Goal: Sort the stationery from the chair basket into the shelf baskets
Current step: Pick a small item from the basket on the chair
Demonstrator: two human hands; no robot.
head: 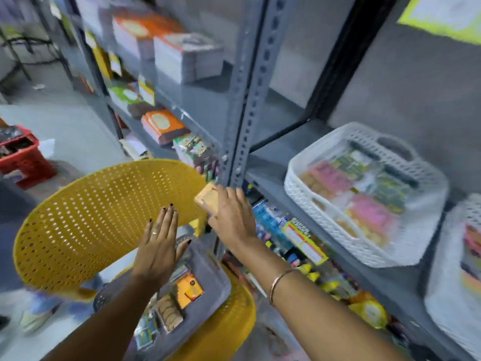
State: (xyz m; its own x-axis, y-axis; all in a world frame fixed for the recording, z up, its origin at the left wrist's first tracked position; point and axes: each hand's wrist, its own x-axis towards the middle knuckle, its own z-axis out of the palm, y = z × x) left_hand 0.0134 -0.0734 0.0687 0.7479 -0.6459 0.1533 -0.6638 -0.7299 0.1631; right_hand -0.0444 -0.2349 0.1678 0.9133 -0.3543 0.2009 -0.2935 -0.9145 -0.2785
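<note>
A grey basket (213,280) of stationery packs sits on the seat of a yellow perforated chair (99,220). My left hand (158,243) hovers flat over the basket's far end, fingers spread, holding nothing. My right hand (231,212) is raised beside the grey shelf post and grips a small tan pack (208,198). To the right, on the grey shelf, a white lattice basket (307,201) holds pink, green and orange packs. A second white basket (450,290) shows at the right edge.
A slotted grey shelf post (250,105) stands just beyond my right hand. Stacks of notebooks (166,126) fill the shelves at left. Colourful packs (302,238) crowd the lower shelf under my right arm. A red crate (23,157) sits on the floor at left.
</note>
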